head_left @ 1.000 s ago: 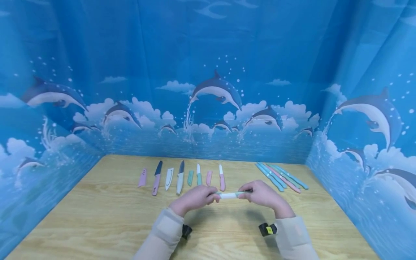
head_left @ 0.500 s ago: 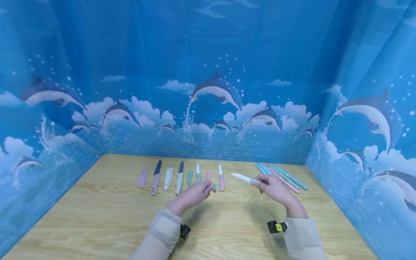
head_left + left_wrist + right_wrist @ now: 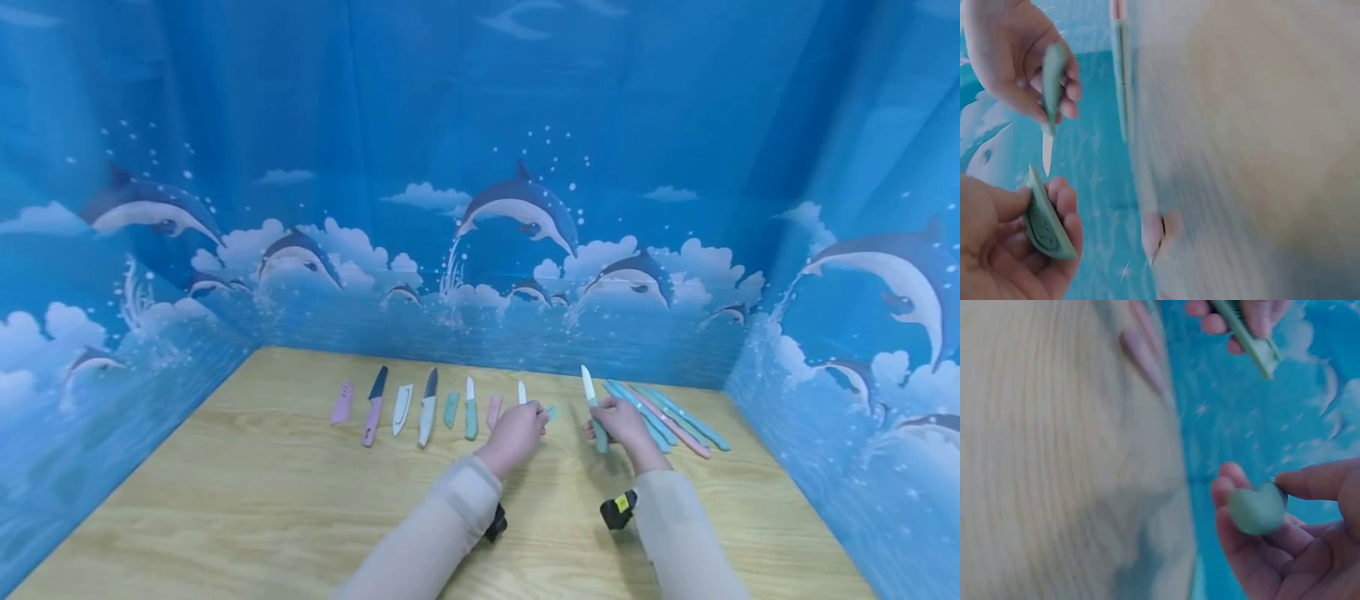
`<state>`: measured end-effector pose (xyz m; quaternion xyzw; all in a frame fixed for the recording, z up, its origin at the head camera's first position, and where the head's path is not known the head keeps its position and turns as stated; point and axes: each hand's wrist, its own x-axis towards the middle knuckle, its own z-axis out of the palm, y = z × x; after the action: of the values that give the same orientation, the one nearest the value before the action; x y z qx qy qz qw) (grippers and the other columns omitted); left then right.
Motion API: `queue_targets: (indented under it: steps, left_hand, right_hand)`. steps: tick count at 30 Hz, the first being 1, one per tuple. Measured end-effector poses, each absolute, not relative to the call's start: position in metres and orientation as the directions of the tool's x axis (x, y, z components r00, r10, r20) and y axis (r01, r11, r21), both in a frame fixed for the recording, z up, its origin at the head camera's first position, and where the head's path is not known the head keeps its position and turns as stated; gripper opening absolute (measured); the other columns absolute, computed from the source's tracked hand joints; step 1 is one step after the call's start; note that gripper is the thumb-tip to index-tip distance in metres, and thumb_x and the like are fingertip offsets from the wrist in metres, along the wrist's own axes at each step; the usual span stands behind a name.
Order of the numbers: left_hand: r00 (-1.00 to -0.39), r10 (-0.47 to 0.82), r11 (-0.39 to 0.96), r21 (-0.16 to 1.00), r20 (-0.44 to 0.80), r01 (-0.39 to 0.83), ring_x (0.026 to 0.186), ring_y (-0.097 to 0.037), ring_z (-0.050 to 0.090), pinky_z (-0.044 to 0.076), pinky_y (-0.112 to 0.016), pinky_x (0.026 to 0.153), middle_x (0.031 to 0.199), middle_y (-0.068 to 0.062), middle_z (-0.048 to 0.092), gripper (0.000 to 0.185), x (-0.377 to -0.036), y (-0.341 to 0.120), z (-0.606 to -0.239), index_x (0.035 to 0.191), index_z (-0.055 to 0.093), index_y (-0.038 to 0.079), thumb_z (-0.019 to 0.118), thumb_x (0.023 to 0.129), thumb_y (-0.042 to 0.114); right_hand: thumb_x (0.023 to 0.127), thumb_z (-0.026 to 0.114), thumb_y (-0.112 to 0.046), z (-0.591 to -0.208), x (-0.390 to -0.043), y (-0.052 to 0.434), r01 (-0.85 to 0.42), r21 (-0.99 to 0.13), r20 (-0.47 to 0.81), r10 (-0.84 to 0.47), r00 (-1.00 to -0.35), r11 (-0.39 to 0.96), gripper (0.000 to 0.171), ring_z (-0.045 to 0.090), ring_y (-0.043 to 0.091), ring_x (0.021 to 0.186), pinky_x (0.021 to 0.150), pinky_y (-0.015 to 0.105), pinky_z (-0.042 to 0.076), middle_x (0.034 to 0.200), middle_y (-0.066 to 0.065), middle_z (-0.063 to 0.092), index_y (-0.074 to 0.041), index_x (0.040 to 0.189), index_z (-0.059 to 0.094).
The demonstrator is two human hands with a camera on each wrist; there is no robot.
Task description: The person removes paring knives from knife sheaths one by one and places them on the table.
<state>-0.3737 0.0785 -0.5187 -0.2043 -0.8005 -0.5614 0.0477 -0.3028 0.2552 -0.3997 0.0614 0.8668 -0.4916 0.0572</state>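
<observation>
My left hand [image 3: 516,435] pinches a small green knife sheath [image 3: 1047,222] between thumb and fingers, above the table. My right hand [image 3: 622,423] grips a paring knife [image 3: 600,435] by its green handle. The knife's bare white blade points up and away, toward the back wall. Sheath and knife are apart. In the right wrist view the handle end [image 3: 1257,509] faces the camera and hides the blade. Behind my left hand, a pink-handled knife shows only its white blade [image 3: 522,392].
A row along the table's back holds a purple sheath [image 3: 342,403], purple knife [image 3: 372,421], white sheath [image 3: 402,408], white knife [image 3: 427,417], green sheath [image 3: 451,410], green knife [image 3: 471,418] and pink sheath [image 3: 494,410]. Several long blue, pink and green handled things [image 3: 675,421] lie right. A dolphin curtain [image 3: 480,333] encloses the table.
First both hands held the knife and sheath together; then the knife came out of the sheath. Since then the right hand has turned the blade upward, and the left hand has moved right.
</observation>
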Motion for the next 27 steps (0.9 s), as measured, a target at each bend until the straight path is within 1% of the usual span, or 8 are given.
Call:
queue_targets:
  steps: [1, 2, 5, 8, 12, 16, 21, 27]
  left_hand:
    - [-0.944, 0.269, 0.510, 0.804, 0.190, 0.307, 0.075, -0.011, 0.064, 0.052, -0.027, 0.062, 0.088, 0.002, 0.069, 0.027, -0.359, 0.082, -0.490, 0.118, 0.062, 0.005, 0.047, 0.103, 0.022]
    - [-0.965, 0.255, 0.664, 0.716, 0.057, 0.218, 0.074, -0.013, 0.061, 0.052, -0.029, 0.064, 0.085, 0.001, 0.066, 0.026, -0.341, 0.084, -0.459, 0.108, 0.067, 0.008, 0.050, 0.102, 0.026]
    - [-0.970, 0.228, 0.760, 0.607, 0.085, 0.232, 0.081, -0.020, 0.061, 0.049, -0.025, 0.068, 0.092, -0.008, 0.067, 0.025, -0.312, 0.089, -0.413, 0.098, 0.071, 0.004, 0.053, 0.100, 0.021]
    - [-0.968, 0.202, 0.772, 0.584, 0.151, 0.253, 0.081, -0.018, 0.061, 0.048, -0.024, 0.068, 0.090, -0.007, 0.067, 0.024, -0.310, 0.093, -0.410, 0.090, 0.073, 0.004, 0.055, 0.099, 0.019]
    - [-0.981, 0.157, 0.725, 0.661, 0.112, 0.192, 0.084, -0.019, 0.065, 0.053, -0.031, 0.076, 0.092, -0.006, 0.070, 0.015, -0.332, 0.098, -0.425, 0.093, 0.072, 0.004, 0.063, 0.094, 0.016]
    - [-0.992, 0.107, 0.697, 0.707, 0.062, 0.119, 0.087, -0.024, 0.067, 0.055, -0.035, 0.078, 0.093, -0.010, 0.071, 0.012, -0.343, 0.103, -0.428, 0.092, 0.072, 0.002, 0.068, 0.089, 0.012]
    - [-0.997, 0.040, 0.796, 0.601, 0.066, 0.072, 0.076, -0.020, 0.066, 0.055, -0.034, 0.069, 0.082, -0.005, 0.071, 0.012, -0.351, 0.111, -0.431, 0.081, 0.073, 0.008, 0.068, 0.088, 0.017]
    - [-0.996, 0.067, 0.853, 0.514, 0.062, 0.090, 0.081, -0.022, 0.068, 0.057, -0.035, 0.073, 0.084, -0.006, 0.072, 0.015, -0.355, 0.121, -0.430, 0.079, 0.070, 0.009, 0.061, 0.091, 0.013]
  right_hand:
    - [0.100, 0.045, -0.012, -0.402, -0.307, 0.258, 0.166, -0.837, -0.165, 0.050, -0.985, 0.521, 0.030, 0.065, 0.012, 0.066, 0.065, 0.033, 0.057, 0.085, 0.016, 0.070, 0.014, 0.115, 0.048]
    - [0.098, 0.047, -0.012, -0.404, -0.312, 0.260, 0.175, -0.824, -0.171, 0.058, -0.984, 0.539, 0.029, 0.063, 0.012, 0.066, 0.066, 0.032, 0.056, 0.084, 0.015, 0.069, 0.013, 0.111, 0.052]
    - [0.095, 0.053, -0.013, -0.410, -0.322, 0.265, 0.187, -0.790, -0.187, 0.060, -0.980, 0.584, 0.027, 0.059, 0.013, 0.065, 0.067, 0.031, 0.055, 0.083, 0.011, 0.065, 0.012, 0.102, 0.059]
    - [0.091, 0.059, -0.013, -0.415, -0.332, 0.266, 0.229, -0.753, -0.228, 0.082, -0.970, 0.616, 0.021, 0.055, 0.012, 0.060, 0.062, 0.027, 0.052, 0.074, 0.006, 0.059, 0.008, 0.091, 0.064]
    - [0.091, 0.063, -0.014, -0.424, -0.345, 0.266, 0.264, -0.708, -0.286, 0.077, -0.955, 0.655, 0.019, 0.052, 0.009, 0.053, 0.054, 0.023, 0.050, 0.061, 0.001, 0.053, -0.001, 0.077, 0.061]
    - [0.089, 0.068, -0.014, -0.432, -0.354, 0.268, 0.266, -0.690, -0.297, 0.071, -0.952, 0.673, 0.017, 0.052, 0.008, 0.053, 0.054, 0.022, 0.051, 0.059, -0.001, 0.054, -0.002, 0.077, 0.063]
    - [0.086, 0.072, -0.013, -0.436, -0.355, 0.270, 0.268, -0.701, -0.299, 0.068, -0.952, 0.662, 0.016, 0.054, 0.009, 0.054, 0.055, 0.023, 0.052, 0.062, 0.000, 0.058, 0.003, 0.087, 0.069]
    - [0.086, 0.072, -0.013, -0.436, -0.354, 0.268, 0.247, -0.678, -0.278, 0.069, -0.958, 0.693, 0.019, 0.052, 0.009, 0.050, 0.052, 0.024, 0.050, 0.056, 0.001, 0.057, -0.002, 0.072, 0.067]
